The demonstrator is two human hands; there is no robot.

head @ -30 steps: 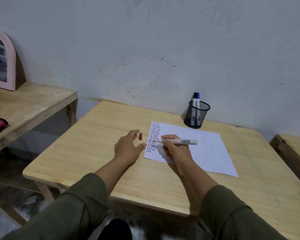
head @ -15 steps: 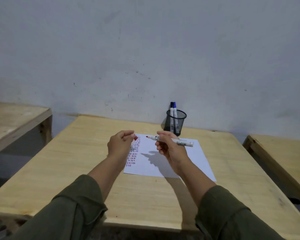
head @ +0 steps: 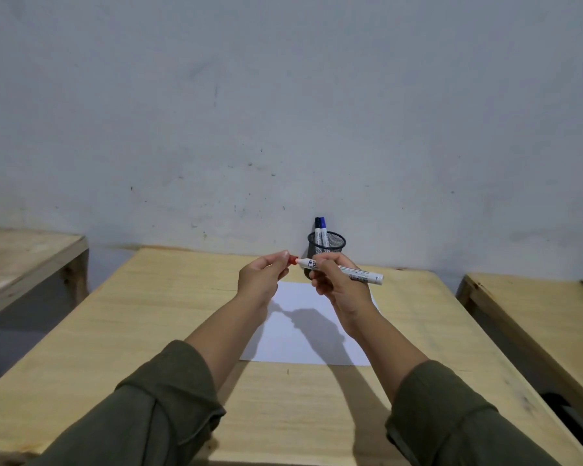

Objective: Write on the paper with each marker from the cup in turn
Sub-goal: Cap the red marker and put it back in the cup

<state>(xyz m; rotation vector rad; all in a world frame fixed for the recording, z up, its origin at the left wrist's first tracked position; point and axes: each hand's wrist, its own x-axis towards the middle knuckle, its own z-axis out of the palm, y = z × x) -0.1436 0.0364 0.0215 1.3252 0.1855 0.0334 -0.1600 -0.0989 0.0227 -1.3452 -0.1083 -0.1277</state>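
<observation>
Above the white paper [head: 308, 334] my right hand [head: 337, 284] grips a white marker [head: 354, 273], held nearly level with its tip pointing left. My left hand [head: 261, 277] pinches the red cap [head: 293, 260], which sits at the marker's tip. Whether the cap is fully on cannot be told. My arms hide the written marks on the paper's left part. Behind my hands stands a black mesh cup [head: 327, 245] against the wall, with a black-capped marker [head: 317, 227] and a blue-capped marker [head: 323, 230] upright in it.
The paper lies on a light wooden table [head: 148, 331] pushed to a grey wall. Another wooden table [head: 24, 253] is at the left and a third [head: 532, 307] at the right, each separated by a gap.
My right hand lifted the marker off the paper and raised it. My left hand came up from the table with the red cap and met the marker's tip. The view tilted up.
</observation>
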